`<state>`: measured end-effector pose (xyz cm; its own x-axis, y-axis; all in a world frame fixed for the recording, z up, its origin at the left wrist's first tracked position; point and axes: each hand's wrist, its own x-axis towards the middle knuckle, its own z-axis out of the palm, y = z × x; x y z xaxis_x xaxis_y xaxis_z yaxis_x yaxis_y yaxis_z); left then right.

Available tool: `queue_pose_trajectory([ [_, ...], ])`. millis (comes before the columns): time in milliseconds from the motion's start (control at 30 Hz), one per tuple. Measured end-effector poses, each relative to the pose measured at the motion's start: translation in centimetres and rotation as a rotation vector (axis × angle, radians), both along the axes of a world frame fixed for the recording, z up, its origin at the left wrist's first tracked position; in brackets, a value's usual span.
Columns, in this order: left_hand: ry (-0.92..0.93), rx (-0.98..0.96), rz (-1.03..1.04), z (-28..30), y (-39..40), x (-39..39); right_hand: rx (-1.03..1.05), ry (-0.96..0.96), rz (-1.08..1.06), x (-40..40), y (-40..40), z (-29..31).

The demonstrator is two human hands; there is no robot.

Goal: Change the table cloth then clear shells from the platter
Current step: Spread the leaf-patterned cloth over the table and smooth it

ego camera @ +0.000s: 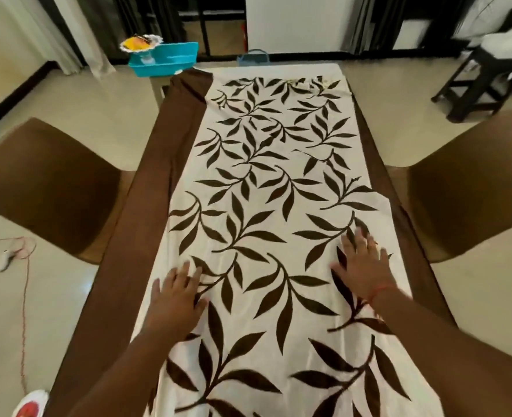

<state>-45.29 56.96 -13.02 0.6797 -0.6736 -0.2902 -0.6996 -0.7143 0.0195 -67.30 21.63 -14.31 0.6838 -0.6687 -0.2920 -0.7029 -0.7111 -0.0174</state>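
A long table fills the middle of the view, covered by a cream satin table cloth printed with dark brown leaf sprays (266, 182), its plain brown borders hanging over both long edges. The person's left hand (175, 299) lies flat on the cloth at about 7 o'clock, fingers straight and spread, fingertips pointing toward 1 o'clock. The right hand (364, 263), with a thin red thread at the wrist, lies flat at about 4 o'clock near the cloth's right edge, fingers spread and blurred. The cloth lies under both palms; neither hand pinches it. Two brown moulded chairs (50, 182) stand at 9 and 3 o'clock. At 11 o'clock, beyond the table's far corner, a turquoise plastic basket (170, 60) holds a scalloped white platter with yellow contents (139, 43).
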Motion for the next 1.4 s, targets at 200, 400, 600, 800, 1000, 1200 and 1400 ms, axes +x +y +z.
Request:
queue_pose_trajectory([
  [200, -0.136, -0.065, -0.060, -2.9, -10.6, 11.1, -0.142, -0.086, -0.015, 8.6, -10.6, -2.1],
  [400, -0.164, -0.104, 0.050, -5.4, -19.0, 21.8, -0.147, -0.162, -0.122, 15.2, -19.0, -4.3],
  [600, -0.147, -0.093, 0.139, -6.6, -23.5, 28.0, -0.138, -0.139, -0.103, 19.8, -23.9, -5.4],
  [800, -0.156, -0.119, 0.134, -6.5, -27.4, 32.0, -0.136, -0.140, -0.083, 24.3, -28.2, -5.0],
  [1000, -0.171, -0.148, 0.152, -6.9, -31.5, 35.5, -0.134, -0.132, -0.077, 28.6, -32.3, -5.1],
  [1200, -0.180, -0.161, 0.180, -6.8, -33.7, 38.0, -0.131, -0.121, -0.053, 32.6, -34.9, -4.9],
  [1400, -0.197, -0.160, 0.204, -7.0, -35.2, 39.6, -0.148, -0.162, 0.029, 36.9, -36.9, -5.2],
])
